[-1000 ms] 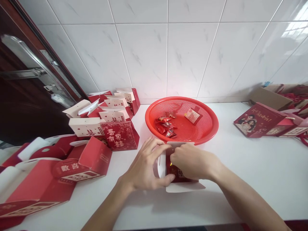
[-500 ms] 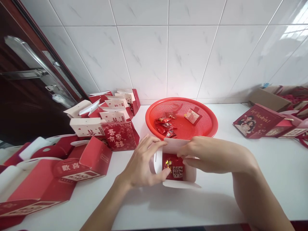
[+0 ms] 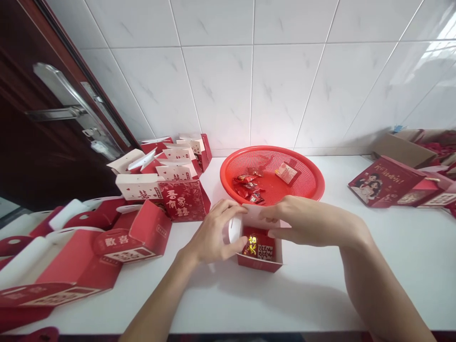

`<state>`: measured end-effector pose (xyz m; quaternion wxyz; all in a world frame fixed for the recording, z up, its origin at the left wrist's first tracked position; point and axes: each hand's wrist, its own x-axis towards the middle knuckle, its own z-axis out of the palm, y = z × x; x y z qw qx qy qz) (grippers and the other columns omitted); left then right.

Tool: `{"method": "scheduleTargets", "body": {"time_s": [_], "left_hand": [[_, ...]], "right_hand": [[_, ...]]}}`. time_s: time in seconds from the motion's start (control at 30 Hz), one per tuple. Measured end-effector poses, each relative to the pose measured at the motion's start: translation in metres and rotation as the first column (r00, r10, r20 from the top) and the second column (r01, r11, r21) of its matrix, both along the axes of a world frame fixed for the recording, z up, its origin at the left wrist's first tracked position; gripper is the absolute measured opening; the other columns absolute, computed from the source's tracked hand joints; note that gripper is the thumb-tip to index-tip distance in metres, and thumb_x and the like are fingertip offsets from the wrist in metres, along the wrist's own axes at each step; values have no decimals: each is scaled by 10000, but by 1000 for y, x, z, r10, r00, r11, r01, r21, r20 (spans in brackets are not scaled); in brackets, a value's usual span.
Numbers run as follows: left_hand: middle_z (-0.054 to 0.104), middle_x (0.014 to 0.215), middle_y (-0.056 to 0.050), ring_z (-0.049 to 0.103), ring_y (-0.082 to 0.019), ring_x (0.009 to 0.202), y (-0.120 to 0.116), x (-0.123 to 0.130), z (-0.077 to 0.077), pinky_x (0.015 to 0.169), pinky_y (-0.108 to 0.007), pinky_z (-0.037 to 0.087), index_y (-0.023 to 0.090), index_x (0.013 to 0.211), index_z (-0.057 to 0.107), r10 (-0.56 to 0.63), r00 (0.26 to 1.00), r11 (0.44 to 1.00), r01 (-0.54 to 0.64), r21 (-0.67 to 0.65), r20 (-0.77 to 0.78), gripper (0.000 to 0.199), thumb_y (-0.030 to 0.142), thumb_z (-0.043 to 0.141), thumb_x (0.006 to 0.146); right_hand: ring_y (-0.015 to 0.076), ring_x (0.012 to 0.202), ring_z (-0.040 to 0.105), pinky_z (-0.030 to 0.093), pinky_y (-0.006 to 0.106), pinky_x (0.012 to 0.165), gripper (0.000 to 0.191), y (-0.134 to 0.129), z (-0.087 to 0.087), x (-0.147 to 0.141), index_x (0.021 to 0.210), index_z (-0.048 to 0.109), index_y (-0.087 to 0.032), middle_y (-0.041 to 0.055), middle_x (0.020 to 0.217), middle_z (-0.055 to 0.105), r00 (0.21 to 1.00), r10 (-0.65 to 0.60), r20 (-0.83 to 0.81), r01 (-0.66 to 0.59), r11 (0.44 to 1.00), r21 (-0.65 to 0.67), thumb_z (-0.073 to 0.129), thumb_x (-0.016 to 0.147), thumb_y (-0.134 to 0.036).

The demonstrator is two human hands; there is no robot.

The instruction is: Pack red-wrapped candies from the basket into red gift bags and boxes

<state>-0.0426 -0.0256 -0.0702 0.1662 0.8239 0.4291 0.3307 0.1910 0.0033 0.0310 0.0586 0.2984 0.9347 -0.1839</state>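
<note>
An open red candy box (image 3: 259,262), pale inside, stands on the white table in front of me. Inside it lie a shiny gold-and-red wrapped sweet (image 3: 252,245) and a red packet (image 3: 265,252) with a pale printed character. My left hand (image 3: 218,233) grips the box's left side, its thumb over the opening and its fingers at the back left corner. From the right, my right hand (image 3: 302,219) pinches the back flap, fingers curled and thumb above the contents. That hand hides the box's back right corner.
Just behind the box sits a red mesh basket (image 3: 223,178) with several wrapped sweets (image 3: 249,183) and a pink-and-red packet (image 3: 287,173). Several red boxes (image 3: 149,230) crowd the left, beside a dark door (image 3: 21,142). More boxes (image 3: 386,183) and an open carton (image 3: 402,146) stand right.
The box's pale front flap no longer spreads toward me, and its red front wall now shows. My right hand has shifted slightly left along the back flap. The view has moved a little.
</note>
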Motion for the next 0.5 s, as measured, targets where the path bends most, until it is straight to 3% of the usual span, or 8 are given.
{"method": "scheduleTargets", "body": {"time_s": [0.13,0.27,0.5], "left_hand": [[649,1107,-89,644,-272,1032,1,1,-3,891,-449,563,208,1180,642,24,1000,1000,-24,10,15,417,368,702,799],[659,1097,-84,652,-273,1025,1,2,-4,877,-439,566,211,1161,649,36,999,999,-36,6,33,419,408,711,796],[672,1086,-81,659,-279,1041,1,5,-1,892,-423,566,204,1151,651,30,999,999,-31,38,27,410,395,702,792]], "right_hand": [[109,576,530,336,257,541,150,5,2,9,921,698,-176,-9,735,668,994,-29,-109,24,999,-49,552,955,-173],[149,766,679,472,258,635,200,8,-5,21,1062,720,-177,45,971,763,956,-65,-287,40,995,-92,543,976,-216],[225,972,717,566,353,842,255,-9,-46,45,1034,743,-176,106,1061,776,800,-127,-586,121,991,-50,645,972,-403]]}}
